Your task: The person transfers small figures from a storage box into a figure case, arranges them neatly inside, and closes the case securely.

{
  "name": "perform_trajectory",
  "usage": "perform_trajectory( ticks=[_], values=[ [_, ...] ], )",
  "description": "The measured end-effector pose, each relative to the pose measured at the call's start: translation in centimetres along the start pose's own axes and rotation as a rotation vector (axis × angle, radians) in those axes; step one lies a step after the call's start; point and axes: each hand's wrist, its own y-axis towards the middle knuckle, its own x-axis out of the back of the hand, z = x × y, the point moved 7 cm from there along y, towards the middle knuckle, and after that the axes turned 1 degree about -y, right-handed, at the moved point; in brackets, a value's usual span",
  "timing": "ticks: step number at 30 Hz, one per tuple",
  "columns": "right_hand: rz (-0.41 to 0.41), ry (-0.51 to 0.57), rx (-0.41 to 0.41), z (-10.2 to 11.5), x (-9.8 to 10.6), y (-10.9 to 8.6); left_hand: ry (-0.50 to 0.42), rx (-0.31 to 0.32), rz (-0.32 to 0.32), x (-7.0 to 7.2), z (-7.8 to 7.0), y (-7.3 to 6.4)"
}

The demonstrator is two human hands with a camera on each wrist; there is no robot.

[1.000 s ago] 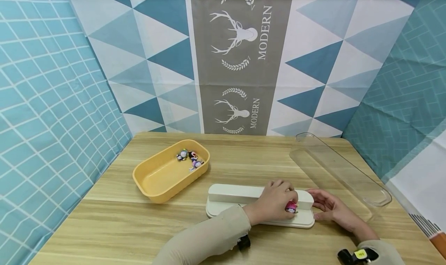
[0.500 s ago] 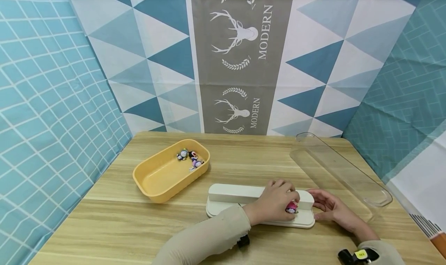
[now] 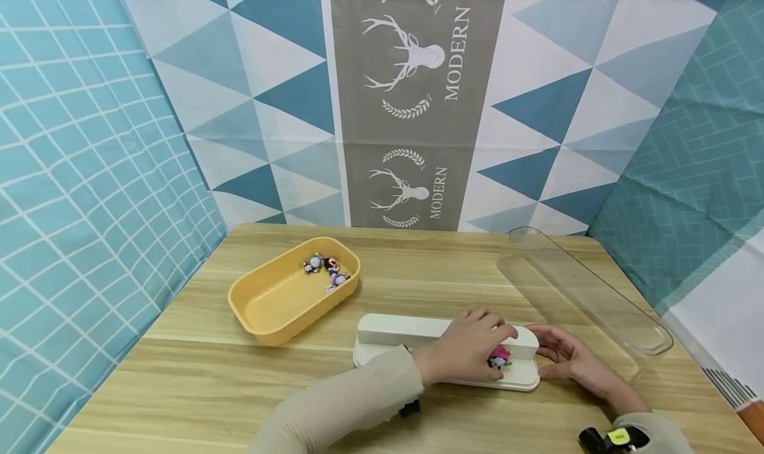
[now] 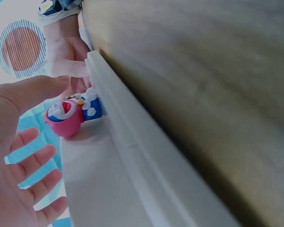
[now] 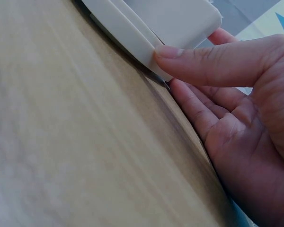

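Observation:
A small figurine with a pink cup-shaped part (image 3: 499,356) stands on the lower step of a white stepped stand (image 3: 402,327), near its right end. My left hand (image 3: 462,349) is around the figurine from the left. In the left wrist view, the fingers of that hand (image 4: 4,184) are spread and apart from the figurine (image 4: 66,120), which shows pink, blue and white parts. My right hand (image 3: 573,361) is at the stand's right end. In the right wrist view, its thumb presses on the edge of the stand (image 5: 137,35) with fingers behind, pinching the corner.
A yellow tray (image 3: 256,335) holding several small figurines (image 3: 325,268) sits at the back left of the wooden table (image 3: 197,388). A long transparent cover (image 3: 579,288) lies along the right side, behind my right hand.
My left hand's fingers have loosened and moved apart from the figurine, which shows more now and stays on the stand. My right hand has kept its place.

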Motion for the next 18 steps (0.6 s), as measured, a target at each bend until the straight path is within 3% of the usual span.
perform_trajectory(
  ticks=[18],
  values=[
    [0.011,0.027,0.022,-0.1,0.0,-0.1,0.031,-0.046,-0.005,1.6,1.2,-1.9]
  ],
)
